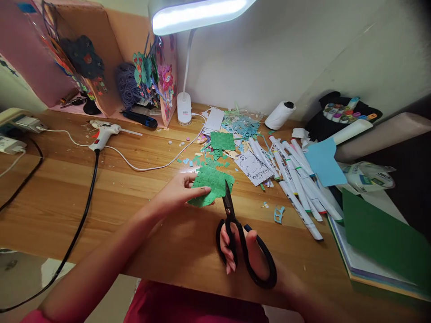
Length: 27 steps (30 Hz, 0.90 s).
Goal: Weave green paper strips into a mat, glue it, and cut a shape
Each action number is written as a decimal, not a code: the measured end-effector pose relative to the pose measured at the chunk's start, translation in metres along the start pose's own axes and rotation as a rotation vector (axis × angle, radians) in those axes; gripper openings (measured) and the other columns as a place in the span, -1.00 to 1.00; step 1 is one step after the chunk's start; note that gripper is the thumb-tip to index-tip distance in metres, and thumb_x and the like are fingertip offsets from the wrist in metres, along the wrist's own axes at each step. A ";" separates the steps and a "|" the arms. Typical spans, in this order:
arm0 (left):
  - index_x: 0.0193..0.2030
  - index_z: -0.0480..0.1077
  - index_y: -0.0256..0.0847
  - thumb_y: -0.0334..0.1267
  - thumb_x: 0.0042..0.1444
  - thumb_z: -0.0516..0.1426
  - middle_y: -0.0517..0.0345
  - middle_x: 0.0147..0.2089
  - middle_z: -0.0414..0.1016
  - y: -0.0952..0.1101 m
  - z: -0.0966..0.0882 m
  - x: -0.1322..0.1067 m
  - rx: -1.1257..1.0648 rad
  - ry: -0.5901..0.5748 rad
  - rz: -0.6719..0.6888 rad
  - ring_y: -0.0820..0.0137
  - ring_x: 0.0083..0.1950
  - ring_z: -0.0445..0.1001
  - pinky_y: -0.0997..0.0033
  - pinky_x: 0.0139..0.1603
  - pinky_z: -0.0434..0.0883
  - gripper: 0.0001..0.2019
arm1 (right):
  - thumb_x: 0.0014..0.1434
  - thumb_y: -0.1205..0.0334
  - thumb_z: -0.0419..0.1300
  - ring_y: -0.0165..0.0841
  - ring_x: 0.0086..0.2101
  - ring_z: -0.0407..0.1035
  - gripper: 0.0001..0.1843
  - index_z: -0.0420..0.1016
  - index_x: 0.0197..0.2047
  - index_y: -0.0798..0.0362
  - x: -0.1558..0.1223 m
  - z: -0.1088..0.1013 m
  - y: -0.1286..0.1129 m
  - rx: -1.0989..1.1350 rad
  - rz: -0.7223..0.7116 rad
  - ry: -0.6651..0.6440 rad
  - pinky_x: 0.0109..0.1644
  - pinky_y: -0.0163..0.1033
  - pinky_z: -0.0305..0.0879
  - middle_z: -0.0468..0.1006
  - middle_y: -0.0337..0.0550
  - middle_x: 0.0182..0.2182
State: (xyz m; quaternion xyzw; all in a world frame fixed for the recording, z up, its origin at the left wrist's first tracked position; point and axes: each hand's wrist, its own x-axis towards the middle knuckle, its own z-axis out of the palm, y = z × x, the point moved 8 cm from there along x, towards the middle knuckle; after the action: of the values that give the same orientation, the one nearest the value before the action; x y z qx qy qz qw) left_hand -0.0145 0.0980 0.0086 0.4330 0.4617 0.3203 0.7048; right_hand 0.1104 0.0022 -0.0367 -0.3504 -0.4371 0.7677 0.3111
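Observation:
My left hand (185, 190) pinches a woven green paper piece (210, 181) by its left edge, thumb on top. Black scissors (229, 208) are in my right hand (240, 251), its fingers through the large looped handles. The blades point away from me and meet the right side of the green paper; whether they are cutting into it I cannot tell. Just beyond lies a second woven green piece (222, 141), among small green scraps (215, 157). A card with a line drawing (254, 167) rests to the right of these.
White markers (299, 184) lie in a heap at the right, near stacked coloured paper (380, 242). A glue gun (104, 134) with a black cord sits at the left. Behind stand a lamp (184, 107), a white thread spool (280, 115) and a cardboard box (134, 27).

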 end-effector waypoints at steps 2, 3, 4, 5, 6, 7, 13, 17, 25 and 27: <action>-0.32 0.47 -0.32 -0.21 -0.14 0.32 0.10 -0.41 0.54 0.000 0.001 -0.001 -0.001 -0.030 -0.036 0.39 -0.43 0.52 0.48 -0.38 0.42 -0.74 | -0.09 -0.54 -0.24 -0.52 -0.65 0.11 -0.22 0.23 -0.35 0.06 0.000 0.001 -0.002 -0.028 -0.001 -0.007 -0.51 -0.31 0.27 0.22 -0.33 -0.56; -0.32 0.47 -0.32 -0.22 -0.14 0.32 0.10 -0.42 0.54 0.000 0.002 -0.002 -0.010 -0.045 -0.047 0.40 -0.44 0.52 0.48 -0.39 0.42 -0.74 | -0.09 -0.55 -0.25 -0.52 -0.65 0.10 -0.22 0.23 -0.35 0.06 0.000 0.001 -0.002 -0.040 -0.003 -0.007 -0.52 -0.32 0.27 0.22 -0.33 -0.56; -0.32 0.47 -0.32 -0.22 -0.14 0.32 0.10 -0.42 0.54 0.000 0.003 -0.002 -0.021 -0.056 -0.053 0.41 -0.44 0.52 0.49 -0.39 0.42 -0.74 | -0.09 -0.55 -0.25 -0.52 -0.65 0.10 -0.21 0.23 -0.35 0.06 0.000 0.001 -0.001 -0.051 -0.008 0.000 -0.52 -0.32 0.26 0.22 -0.33 -0.57; -0.31 0.47 -0.32 -0.23 -0.15 0.32 0.10 -0.42 0.54 0.001 0.003 -0.003 -0.030 -0.065 -0.055 0.41 -0.45 0.52 0.49 -0.40 0.41 -0.74 | -0.10 -0.55 -0.26 -0.52 -0.65 0.09 -0.21 0.23 -0.36 0.06 0.000 0.000 -0.001 -0.061 -0.014 0.008 -0.54 -0.33 0.25 0.21 -0.33 -0.58; -0.31 0.47 -0.32 -0.23 -0.15 0.32 0.10 -0.42 0.54 0.001 0.004 -0.003 -0.036 -0.071 -0.053 0.42 -0.45 0.52 0.50 -0.40 0.42 -0.74 | -0.11 -0.56 -0.26 -0.53 -0.66 0.08 -0.20 0.23 -0.37 0.05 0.000 -0.001 0.001 -0.064 -0.019 0.016 -0.56 -0.34 0.23 0.21 -0.34 -0.59; -0.31 0.47 -0.32 -0.24 -0.16 0.32 0.10 -0.42 0.54 0.002 0.003 -0.003 -0.039 -0.076 -0.050 0.42 -0.45 0.52 0.50 -0.40 0.42 -0.73 | -0.13 -0.57 -0.25 -0.53 -0.67 0.07 -0.20 0.22 -0.38 0.05 0.000 -0.001 0.002 -0.061 -0.023 0.022 -0.59 -0.35 0.21 0.20 -0.35 -0.60; -0.32 0.47 -0.31 -0.22 -0.16 0.33 0.09 -0.41 0.55 0.003 0.001 -0.003 -0.024 -0.098 -0.040 0.40 -0.44 0.53 0.50 -0.40 0.44 -0.73 | -0.14 -0.56 -0.13 -0.57 -0.69 0.02 -0.24 0.20 -0.38 0.05 -0.001 -0.002 0.007 -0.026 -0.004 0.010 -0.63 -0.41 0.16 0.16 -0.39 -0.62; -0.37 0.46 -0.30 -0.21 -0.16 0.33 0.09 -0.41 0.56 0.003 -0.002 -0.003 0.003 -0.112 -0.053 0.38 -0.43 0.55 0.50 -0.39 0.46 -0.75 | -0.12 -0.54 -0.10 -0.57 -0.68 0.03 -0.26 0.20 -0.36 0.05 -0.004 -0.001 0.006 -0.046 0.030 -0.023 -0.61 -0.40 0.19 0.16 -0.39 -0.60; -0.43 0.46 -0.28 -0.17 -0.13 0.31 0.10 -0.39 0.56 0.005 -0.008 0.000 0.048 -0.104 -0.013 0.40 -0.42 0.54 0.47 -0.36 0.48 -0.78 | -0.08 -0.52 -0.11 -0.56 -0.67 0.02 -0.29 0.19 -0.38 0.05 -0.006 0.001 0.003 -0.093 0.055 -0.036 -0.60 -0.40 0.16 0.16 -0.38 -0.60; -0.43 0.46 -0.28 -0.17 -0.13 0.31 0.11 -0.40 0.55 0.005 -0.007 0.000 0.047 -0.107 -0.012 0.40 -0.42 0.54 0.48 -0.36 0.48 -0.78 | -0.08 -0.52 -0.11 -0.57 -0.68 0.02 -0.29 0.18 -0.39 0.05 -0.006 0.000 0.003 -0.091 0.055 -0.035 -0.61 -0.41 0.15 0.16 -0.39 -0.60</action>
State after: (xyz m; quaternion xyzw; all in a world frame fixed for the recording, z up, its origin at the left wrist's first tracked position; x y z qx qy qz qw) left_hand -0.0213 0.1019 0.0114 0.4633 0.4332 0.2814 0.7201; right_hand 0.1130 -0.0041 -0.0377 -0.3626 -0.4669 0.7615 0.2659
